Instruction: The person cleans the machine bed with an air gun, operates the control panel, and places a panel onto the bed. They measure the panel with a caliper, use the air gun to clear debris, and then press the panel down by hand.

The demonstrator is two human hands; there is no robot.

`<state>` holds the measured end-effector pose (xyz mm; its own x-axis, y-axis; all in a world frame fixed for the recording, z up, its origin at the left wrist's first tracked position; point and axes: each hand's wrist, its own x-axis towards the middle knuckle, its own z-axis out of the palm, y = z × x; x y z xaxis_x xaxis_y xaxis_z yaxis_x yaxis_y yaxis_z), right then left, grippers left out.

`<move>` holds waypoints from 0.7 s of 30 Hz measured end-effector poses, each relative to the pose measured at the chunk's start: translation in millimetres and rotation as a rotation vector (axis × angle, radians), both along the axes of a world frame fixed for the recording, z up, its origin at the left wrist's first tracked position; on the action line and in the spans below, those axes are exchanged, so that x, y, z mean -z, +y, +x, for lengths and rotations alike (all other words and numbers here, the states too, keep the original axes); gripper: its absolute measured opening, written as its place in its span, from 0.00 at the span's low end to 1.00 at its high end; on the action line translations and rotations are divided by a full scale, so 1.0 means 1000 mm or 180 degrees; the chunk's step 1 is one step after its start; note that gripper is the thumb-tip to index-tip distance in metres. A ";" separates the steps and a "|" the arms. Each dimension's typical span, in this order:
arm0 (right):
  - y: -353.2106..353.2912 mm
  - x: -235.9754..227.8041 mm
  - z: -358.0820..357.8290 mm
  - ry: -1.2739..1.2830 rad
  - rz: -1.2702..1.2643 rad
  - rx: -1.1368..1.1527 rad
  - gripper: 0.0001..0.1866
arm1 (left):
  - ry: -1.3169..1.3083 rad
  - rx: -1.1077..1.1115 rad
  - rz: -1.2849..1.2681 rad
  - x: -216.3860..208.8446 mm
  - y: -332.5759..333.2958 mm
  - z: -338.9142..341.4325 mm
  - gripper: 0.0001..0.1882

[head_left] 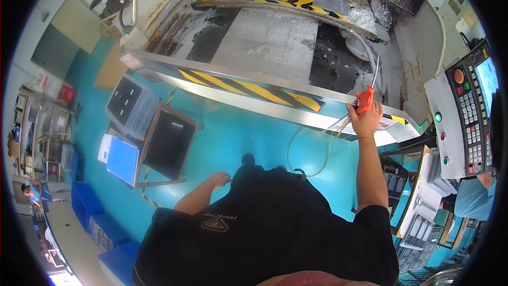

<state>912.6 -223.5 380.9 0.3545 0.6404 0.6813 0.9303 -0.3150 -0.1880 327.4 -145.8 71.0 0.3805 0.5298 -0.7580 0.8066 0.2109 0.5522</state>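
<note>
My right hand (365, 121) is wrapped round an orange air blow gun (365, 99) at the right part of the machine's front sill. The gun's thin metal nozzle points up and away, into the machine. A pale yellowish hose (289, 151) hangs in a loop on the near side of the sill, below that hand. Low beside my body, my left hand (219, 179) hangs away from the machine and touches nothing that I can see. Its fingers are mostly hidden. The metal sill (211, 70) with yellow and black stripes crosses in front of me.
Inside the machine lies a wet grey bed (267, 42), with two spindles above striped plates at the back. A control panel (465, 111) stands at right. To the left, a cart (172, 145) carries stacked panels. Blue bins (87, 209) line the lower left. Another person (36, 193) is far left.
</note>
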 end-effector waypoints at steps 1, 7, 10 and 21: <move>0.000 0.001 0.001 -0.0003 -0.0002 0.0005 0.24 | -0.0003 0.0005 -0.0002 -0.001 0.000 0.002 0.21; -0.002 0.002 0.002 0.0248 -0.0365 0.0057 0.28 | -0.0019 0.0101 0.0030 -0.003 0.002 0.003 0.20; -0.002 0.005 0.004 0.0150 -0.0248 0.0055 0.26 | 0.0007 0.0083 0.0019 -0.005 0.003 0.005 0.20; -0.002 0.005 0.003 0.0139 -0.0201 0.0043 0.25 | 0.0055 0.0157 0.0017 -0.011 0.002 0.006 0.20</move>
<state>915.9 -225.3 375.7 0.3921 0.6766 0.6233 0.9172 -0.3400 -0.2078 333.2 -144.0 81.9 0.3932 0.5149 -0.7618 0.8253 0.1677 0.5393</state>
